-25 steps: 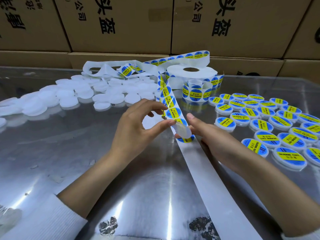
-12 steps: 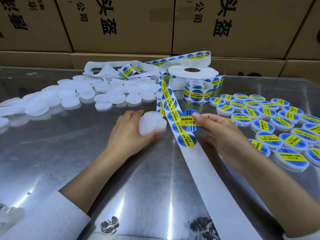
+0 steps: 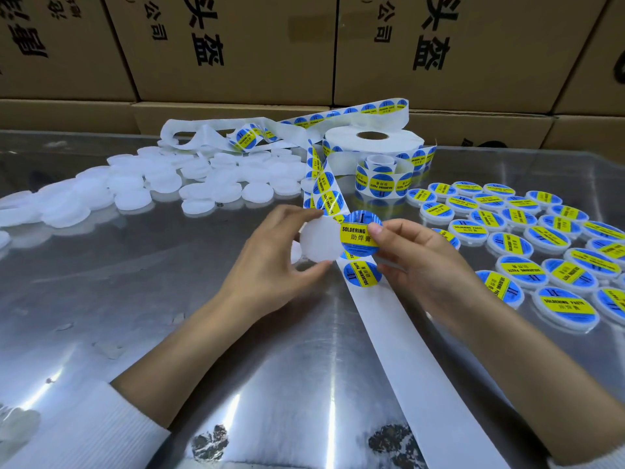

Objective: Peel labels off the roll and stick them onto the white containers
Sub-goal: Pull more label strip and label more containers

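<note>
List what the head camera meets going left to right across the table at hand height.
Pile of bare white containers → left hand → held container → peeled label → right hand → labelled containers.

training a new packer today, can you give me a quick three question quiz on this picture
1. True or false: the left hand holds a plain white container.
2. What does the right hand pinch? A) a peeled label B) the roll C) a box
3. On which side of the paper strip do the labelled containers lie?

Key: 1 true; 2 A; 3 the person's right.
</note>
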